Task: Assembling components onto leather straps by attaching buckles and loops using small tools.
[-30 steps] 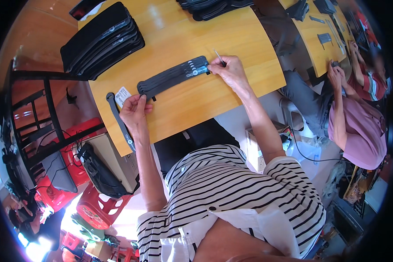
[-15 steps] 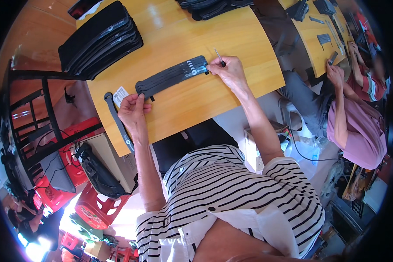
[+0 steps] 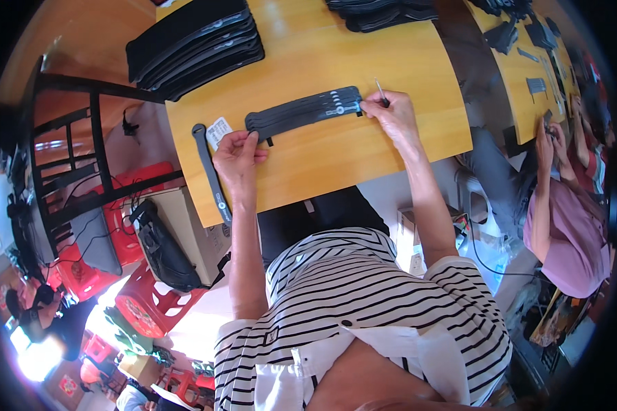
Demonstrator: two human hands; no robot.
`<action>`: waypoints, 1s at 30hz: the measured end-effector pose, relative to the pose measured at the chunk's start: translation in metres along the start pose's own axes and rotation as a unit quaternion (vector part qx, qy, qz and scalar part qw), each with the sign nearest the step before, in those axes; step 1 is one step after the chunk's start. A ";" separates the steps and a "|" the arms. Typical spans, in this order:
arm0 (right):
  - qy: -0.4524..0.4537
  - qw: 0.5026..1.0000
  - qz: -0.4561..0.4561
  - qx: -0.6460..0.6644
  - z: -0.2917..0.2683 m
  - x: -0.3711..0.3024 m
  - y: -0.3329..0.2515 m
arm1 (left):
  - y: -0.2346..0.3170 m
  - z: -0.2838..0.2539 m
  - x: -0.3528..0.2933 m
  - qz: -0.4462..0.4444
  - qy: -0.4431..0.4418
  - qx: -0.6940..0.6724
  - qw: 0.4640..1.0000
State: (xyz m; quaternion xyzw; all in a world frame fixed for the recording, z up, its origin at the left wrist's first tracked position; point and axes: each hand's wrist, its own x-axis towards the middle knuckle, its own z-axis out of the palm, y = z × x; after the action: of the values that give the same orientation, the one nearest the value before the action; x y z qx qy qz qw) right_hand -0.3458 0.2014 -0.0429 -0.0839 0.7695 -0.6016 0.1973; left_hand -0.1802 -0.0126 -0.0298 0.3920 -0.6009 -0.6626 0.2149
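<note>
A fanned stack of dark grey straps (image 3: 301, 113) lies on the wooden table in front of me, with pale marks near its right end. My left hand (image 3: 236, 161) is closed, pinching the left end of the stack between thumb and finger. At the right end, the thumb and fingertips of my right hand (image 3: 393, 116) close on the straps' edge. The same hand also holds a thin pointed tool with a black handle (image 3: 384, 102), its metal tip pointing away from me. Beside my left hand lie one single grey strap (image 3: 211, 171) and a white printed label (image 3: 217, 130).
A tall pile of black padded pieces (image 3: 192, 48) stands at the table's (image 3: 336, 168) far left; another dark pile (image 3: 384, 14) is at the far edge. On the left are a black metal rack (image 3: 99, 151) and red stools (image 3: 144, 301). A co-worker in pink (image 3: 569, 226) sits at another table.
The view has shifted, so table, straps and hands all appear farther right. Both hands keep their places at the two ends of the strap stack.
</note>
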 end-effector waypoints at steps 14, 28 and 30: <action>-0.001 0.999 0.037 -0.038 0.004 -0.003 -0.011 | 0.002 0.000 -0.003 0.018 0.018 0.034 0.999; 0.016 0.999 0.022 -0.045 0.003 -0.001 -0.010 | -0.002 0.001 -0.001 0.022 0.016 0.033 0.999; 0.017 0.999 0.023 -0.046 0.003 -0.001 -0.010 | -0.003 0.000 0.000 0.025 0.013 0.030 0.999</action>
State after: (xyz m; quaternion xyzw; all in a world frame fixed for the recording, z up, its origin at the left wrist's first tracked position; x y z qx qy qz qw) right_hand -0.3444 0.1966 -0.0337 -0.0645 0.8013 -0.5622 0.1941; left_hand -0.1795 -0.0118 -0.0329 0.3919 -0.6273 -0.6333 0.2277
